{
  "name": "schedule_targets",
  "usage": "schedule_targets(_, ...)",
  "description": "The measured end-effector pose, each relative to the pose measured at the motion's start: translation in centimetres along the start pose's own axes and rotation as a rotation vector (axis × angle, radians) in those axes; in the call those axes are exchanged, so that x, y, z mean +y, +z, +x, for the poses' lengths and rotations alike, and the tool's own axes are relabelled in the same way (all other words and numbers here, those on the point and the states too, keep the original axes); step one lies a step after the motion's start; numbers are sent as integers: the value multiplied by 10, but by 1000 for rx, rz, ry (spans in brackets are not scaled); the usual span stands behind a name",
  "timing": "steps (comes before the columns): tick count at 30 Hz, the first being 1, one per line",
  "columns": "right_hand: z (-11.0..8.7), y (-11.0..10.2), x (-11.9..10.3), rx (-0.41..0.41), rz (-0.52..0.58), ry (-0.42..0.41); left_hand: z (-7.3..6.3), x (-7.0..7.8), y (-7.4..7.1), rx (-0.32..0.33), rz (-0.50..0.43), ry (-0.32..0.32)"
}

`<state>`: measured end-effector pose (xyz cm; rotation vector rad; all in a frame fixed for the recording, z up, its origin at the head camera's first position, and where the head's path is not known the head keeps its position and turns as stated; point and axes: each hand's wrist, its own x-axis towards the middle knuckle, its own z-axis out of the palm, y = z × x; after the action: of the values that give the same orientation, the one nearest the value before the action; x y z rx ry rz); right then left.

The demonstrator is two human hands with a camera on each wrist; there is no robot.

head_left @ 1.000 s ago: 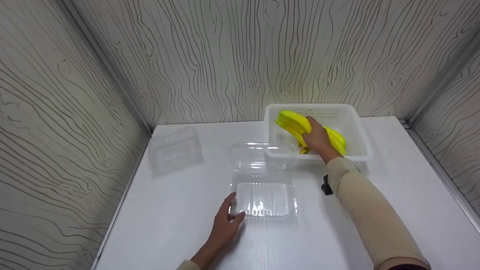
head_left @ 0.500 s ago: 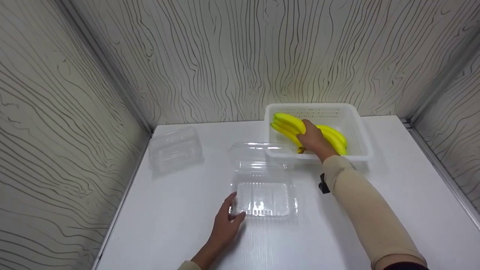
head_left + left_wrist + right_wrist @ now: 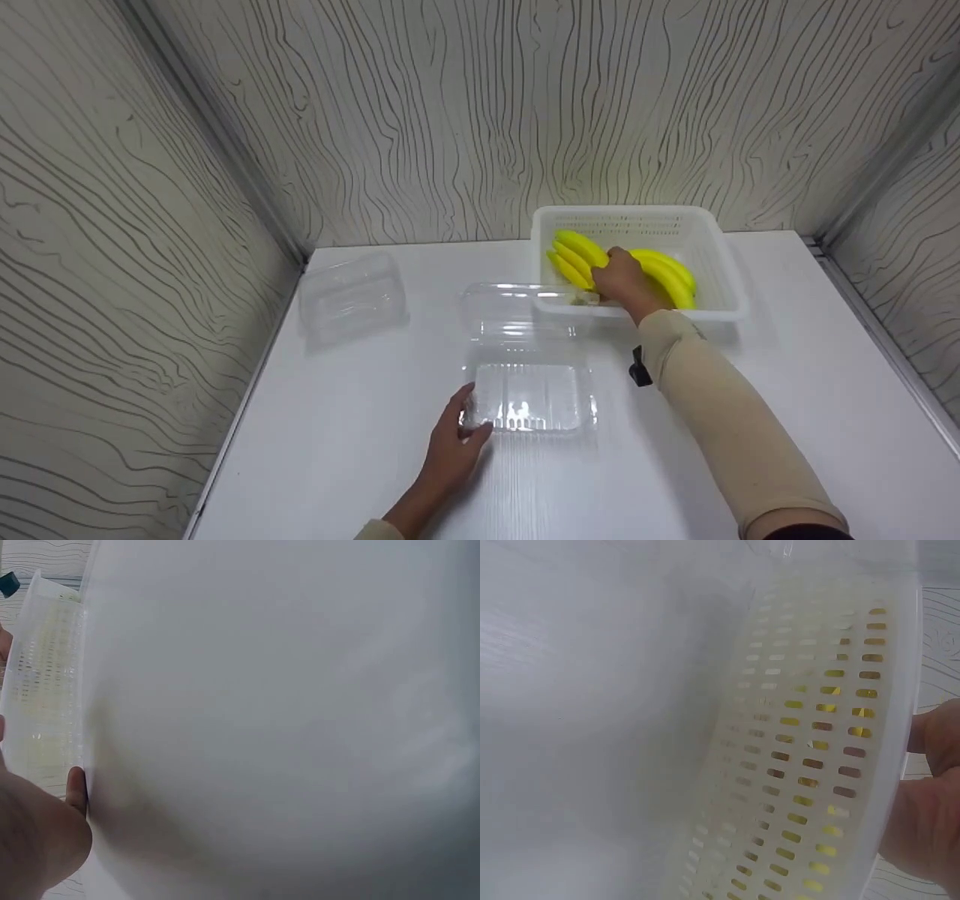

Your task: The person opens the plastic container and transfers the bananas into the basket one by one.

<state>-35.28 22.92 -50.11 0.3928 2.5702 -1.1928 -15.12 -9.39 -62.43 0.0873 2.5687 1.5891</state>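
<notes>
In the head view, a white plastic basket at the back right holds two bunches of bananas. My right hand reaches over its front rim and grips the left bunch of bananas. The other bunch of bananas lies to the right of that hand. My left hand holds the near left corner of a clear plastic clamshell box, thumb on the front edge and fingers along the left side. Its lid is raised and overlaps the basket's front left corner. The right wrist view shows the basket's slotted wall hiding most of the bananas.
A second clear plastic box sits at the left back of the white table. Wood-grain panels enclose the table at the back and both sides. A black strap piece hangs beneath the right wrist.
My right hand has lowered with the left bunch of bananas into the basket and shifted slightly left. The bunch has turned a little. The left hand and the clamshell box stay put.
</notes>
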Motion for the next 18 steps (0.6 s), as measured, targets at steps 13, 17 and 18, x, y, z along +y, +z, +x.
schedule_targets(13,2,-1,5,-186,84,-54,0,0,0,3,-2,18)
schedule_targets(17,3,0,3,-182,59,-74,0,-1,-1,2,-8,16)
schedule_targets(18,3,1,3,-178,45,-77,0,-1,-1,3,-13,16)
